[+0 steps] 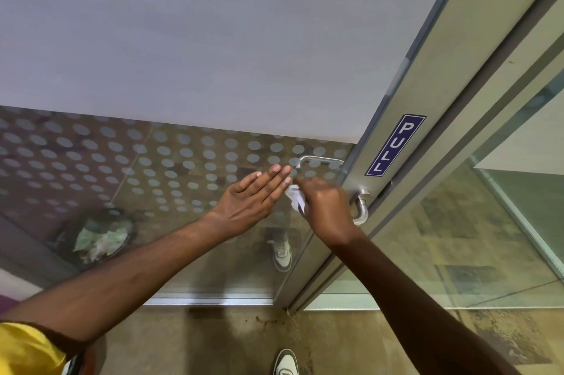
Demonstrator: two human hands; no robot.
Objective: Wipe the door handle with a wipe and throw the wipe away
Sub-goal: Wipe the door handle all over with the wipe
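Observation:
A silver lever door handle (361,206) juts from the metal frame of a glass door (213,54). My right hand (326,206) is closed around a crumpled white wipe (295,197) and pressed on the handle's grip, hiding most of it; only the curved end near the frame shows. My left hand (253,197) lies flat against the glass, fingers together, its tips beside the wipe. A second handle (317,160) shows through the glass on the door's far side.
A blue PULL sign (395,145) is stuck on the frame above the handle. Behind the dotted glass at the left stands a waste bin (100,235) with crumpled paper. My shoe (285,362) is on the stained floor below. More glass panels (476,237) lie to the right.

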